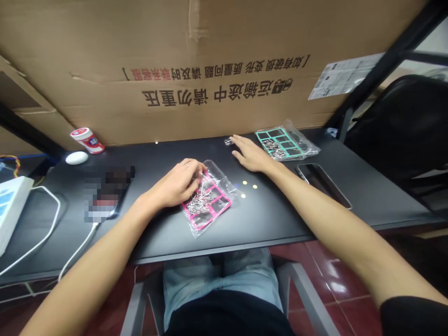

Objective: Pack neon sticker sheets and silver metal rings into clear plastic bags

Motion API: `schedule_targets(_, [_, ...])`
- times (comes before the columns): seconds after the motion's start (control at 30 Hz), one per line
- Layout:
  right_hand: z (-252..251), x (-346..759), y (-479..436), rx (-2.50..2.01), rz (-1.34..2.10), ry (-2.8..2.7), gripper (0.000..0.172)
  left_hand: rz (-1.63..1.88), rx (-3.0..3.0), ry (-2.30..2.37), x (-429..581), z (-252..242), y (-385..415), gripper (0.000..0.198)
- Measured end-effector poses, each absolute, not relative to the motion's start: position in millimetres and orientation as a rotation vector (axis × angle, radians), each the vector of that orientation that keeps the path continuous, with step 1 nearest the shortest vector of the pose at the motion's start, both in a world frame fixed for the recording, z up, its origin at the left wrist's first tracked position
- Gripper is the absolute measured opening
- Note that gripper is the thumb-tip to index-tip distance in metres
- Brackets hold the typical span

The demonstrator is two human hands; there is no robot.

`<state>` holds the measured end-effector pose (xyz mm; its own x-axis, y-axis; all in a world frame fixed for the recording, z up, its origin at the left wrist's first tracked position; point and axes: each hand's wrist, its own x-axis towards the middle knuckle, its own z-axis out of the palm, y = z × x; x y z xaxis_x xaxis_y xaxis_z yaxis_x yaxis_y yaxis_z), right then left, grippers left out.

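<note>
Silvery metal rings, loosely clustered [228,142], are found on the black worktop [273,219] just left of the fingertips of the extended, seemingly unladen right hand [250,155], farther from the left hand [180,182], by whose curled fingers a pink-gridded clear plastic packet [220,203] is touched, any grip being indiscernible.

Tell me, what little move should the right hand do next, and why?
Maybe gently curl the right hand around the small, silvery, thin metal pieces: its fingertips are right beside them, and its thumb is spread apart. The left hand is at the clear plastic bag with a pink grid.
</note>
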<state>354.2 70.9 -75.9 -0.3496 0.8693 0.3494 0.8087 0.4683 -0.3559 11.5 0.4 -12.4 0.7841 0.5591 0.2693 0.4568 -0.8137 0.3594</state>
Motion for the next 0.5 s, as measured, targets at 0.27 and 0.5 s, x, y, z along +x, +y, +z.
schedule_targets(0.27, [-57.2,346.4,68.1,-1.278,0.100,-2.405,0.029,0.534,2.704,0.797,10.2,-13.7,1.2,0.004])
schedule_targets(0.5, [-43.9,346.6,55.2,-1.300,0.261,-2.247,0.025,0.543,2.697,0.788,9.9,-14.0,1.5,0.003])
